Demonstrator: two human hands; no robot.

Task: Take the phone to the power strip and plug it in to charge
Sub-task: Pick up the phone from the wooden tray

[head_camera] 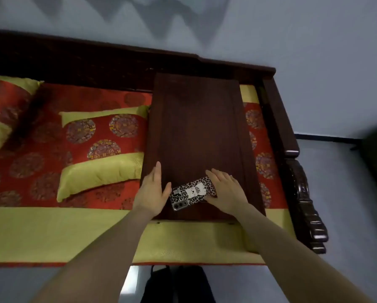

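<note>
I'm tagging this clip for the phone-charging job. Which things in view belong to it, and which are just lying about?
Belong: phone in leopard case, face down on the small wooden table; left hand beside it; right hand on it. No power strip visible.

Lying about: cushions, red-and-gold bench cover.

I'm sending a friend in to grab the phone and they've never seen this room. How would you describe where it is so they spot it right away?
Find the dark wooden bench with red and gold cushions; a low dark wooden table sits on its right end. The phone lies face down at the table's near edge, between the left hand and right hand. Its leopard-print case with a white cartoon figure stands out.
</note>
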